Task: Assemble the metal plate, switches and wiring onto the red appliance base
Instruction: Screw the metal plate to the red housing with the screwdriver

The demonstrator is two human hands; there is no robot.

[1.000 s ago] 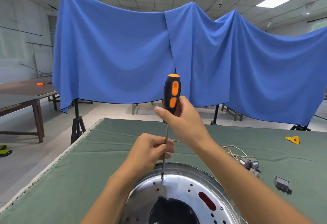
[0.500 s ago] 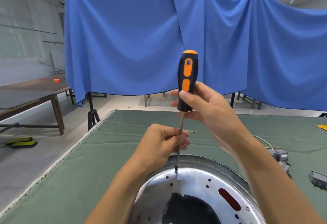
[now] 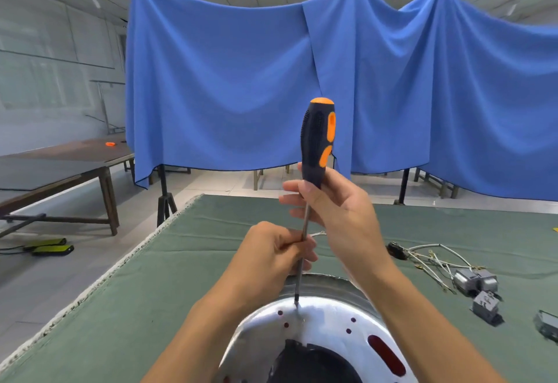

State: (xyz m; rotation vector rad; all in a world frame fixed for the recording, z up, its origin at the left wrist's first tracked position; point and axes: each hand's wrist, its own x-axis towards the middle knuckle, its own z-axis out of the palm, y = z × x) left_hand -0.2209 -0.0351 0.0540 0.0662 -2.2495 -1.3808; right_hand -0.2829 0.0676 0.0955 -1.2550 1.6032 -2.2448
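One screw looks like the job right now. The shiny metal plate (image 3: 329,319) already sits on the red appliance base (image 3: 386,352), which peeks through the holes at the bottom middle of the frame. The right hand (image 3: 338,210) is wrapped round the bottom of the black and orange screwdriver (image 3: 317,147) handle, and the tool stands almost straight up. The left hand (image 3: 271,258) pinches the thin metal shaft to keep it steady. The tip touches the plate near its top edge. I think the plate is being fixed down, so that part is not done yet. The little grey switches (image 3: 475,286) and the white wiring (image 3: 431,257) lie loose on the green counter (image 3: 136,292) at the right, well apart from the plate. They look like the part left to do.
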